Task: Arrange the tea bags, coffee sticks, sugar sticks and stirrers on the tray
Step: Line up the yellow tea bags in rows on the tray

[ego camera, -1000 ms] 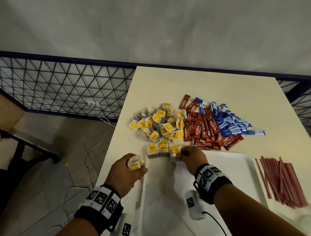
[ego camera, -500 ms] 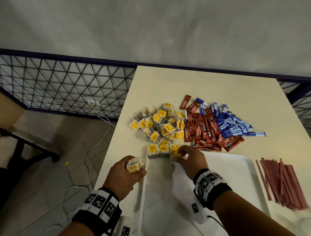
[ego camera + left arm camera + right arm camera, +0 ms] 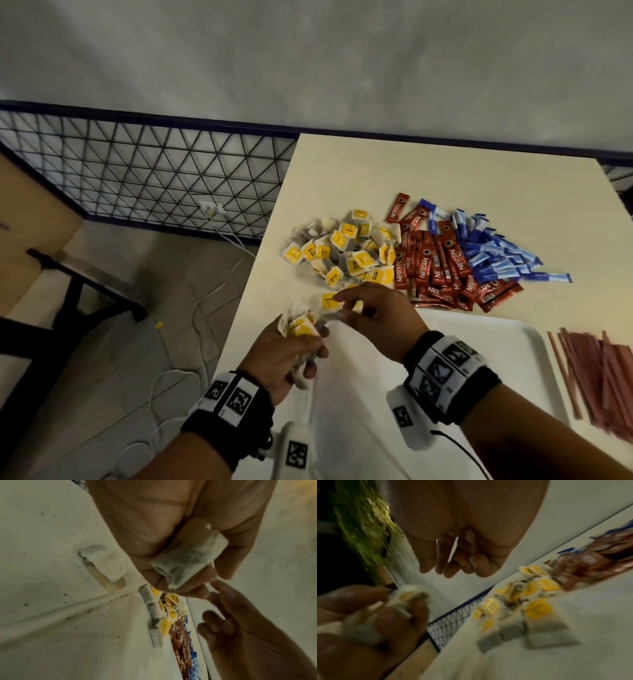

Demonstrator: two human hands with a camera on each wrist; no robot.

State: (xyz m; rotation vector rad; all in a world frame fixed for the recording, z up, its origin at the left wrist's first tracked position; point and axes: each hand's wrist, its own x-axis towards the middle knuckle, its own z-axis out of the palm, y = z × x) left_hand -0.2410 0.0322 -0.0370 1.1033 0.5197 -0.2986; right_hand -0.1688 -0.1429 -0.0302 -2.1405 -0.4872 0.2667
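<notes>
My left hand [image 3: 308,342] grips a bunch of yellow-tagged tea bags [image 3: 298,325] over the left rim of the white tray [image 3: 479,346]. The left wrist view shows one of these bags [image 3: 187,559] curled into the fingers. My right hand [image 3: 340,306] hovers just right of the bunch with its index finger and thumb stretched toward it, and I see nothing in it. A short row of tea bags [image 3: 151,609] stands along the tray's far left edge. Behind the tray lie the tea bag pile [image 3: 346,253], red coffee sticks [image 3: 442,267] and blue sugar sticks [image 3: 493,250]. Red stirrers [image 3: 603,373] lie right of the tray.
The cream table [image 3: 411,178] ends just left of the tray, with tiled floor and white cables [image 3: 205,308] below. A black wire-mesh fence [image 3: 154,178] runs behind, under a grey wall. Dark specks dot the tray floor [image 3: 51,601].
My right hand left the row of tea bags at the tray's far edge and moved left to the bunch. My left hand lifted and shifted right over the tray rim.
</notes>
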